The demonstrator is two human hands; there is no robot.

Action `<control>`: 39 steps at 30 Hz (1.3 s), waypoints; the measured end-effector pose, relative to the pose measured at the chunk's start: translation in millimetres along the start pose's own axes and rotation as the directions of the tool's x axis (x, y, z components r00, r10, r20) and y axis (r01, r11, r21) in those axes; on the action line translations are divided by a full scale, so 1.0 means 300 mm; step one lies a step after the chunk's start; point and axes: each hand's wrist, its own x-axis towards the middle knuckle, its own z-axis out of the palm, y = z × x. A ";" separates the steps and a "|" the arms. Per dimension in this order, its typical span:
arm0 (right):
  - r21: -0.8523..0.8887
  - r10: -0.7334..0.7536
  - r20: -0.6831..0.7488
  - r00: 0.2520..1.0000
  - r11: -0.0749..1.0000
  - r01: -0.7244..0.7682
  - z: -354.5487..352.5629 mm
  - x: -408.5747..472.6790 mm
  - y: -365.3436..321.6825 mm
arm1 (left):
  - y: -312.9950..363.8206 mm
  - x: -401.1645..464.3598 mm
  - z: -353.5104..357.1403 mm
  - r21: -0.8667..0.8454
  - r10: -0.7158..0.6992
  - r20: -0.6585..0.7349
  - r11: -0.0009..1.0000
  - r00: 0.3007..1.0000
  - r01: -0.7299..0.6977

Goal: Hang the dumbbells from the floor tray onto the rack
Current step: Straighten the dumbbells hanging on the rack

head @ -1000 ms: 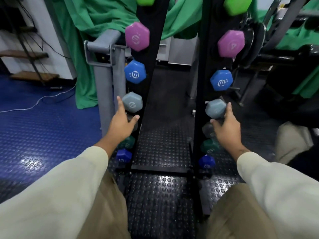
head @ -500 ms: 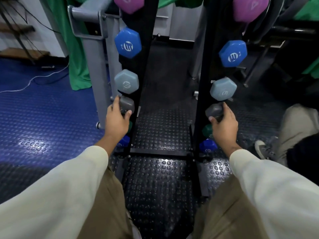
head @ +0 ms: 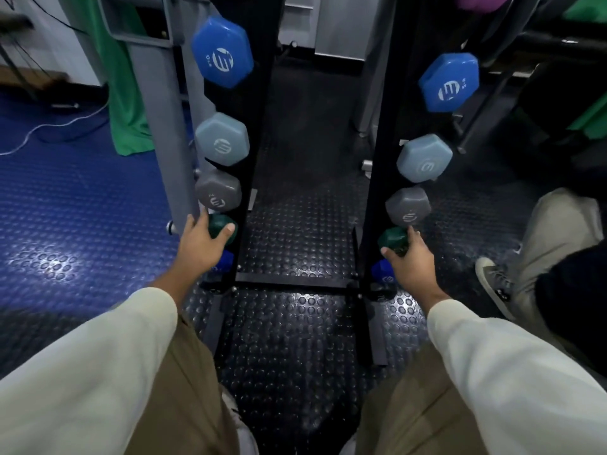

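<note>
Two dark green dumbbell heads sit low on the black rack (head: 256,93): the left hand (head: 200,246) curls around one (head: 223,226), the right hand (head: 410,261) around the other (head: 392,239). Above each hang three more: grey, pale blue, blue.

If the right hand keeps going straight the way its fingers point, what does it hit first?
The right hand, already wrapped around the dark green dumbbell, points up the rack. The grey dumbbell directly above comes first; the index fingertip looks nearly at its lower edge, though depth is uncertain.

studded rubber floor (head: 295,326), seemingly glossy-coated dumbbells (head: 222,52).
</note>
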 end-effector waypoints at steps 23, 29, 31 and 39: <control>0.312 0.276 0.118 0.954 0.902 -0.299 0.063 0.082 0.182 | -0.184 0.102 0.075 -0.180 -0.259 0.130 0.943 0.957 0.280; 0.343 0.291 0.300 0.908 0.856 -0.387 0.093 0.089 0.194 | -0.386 0.236 0.195 -0.089 -0.281 0.223 0.948 0.934 0.306; 0.311 0.296 0.285 0.912 0.871 -0.380 0.127 0.109 0.213 | -0.400 0.247 0.223 -0.102 -0.260 0.218 0.952 0.941 0.287; 0.072 0.319 0.244 0.916 0.936 -0.345 0.155 0.126 0.229 | -0.261 0.156 0.233 0.248 -0.178 0.072 0.956 0.981 0.155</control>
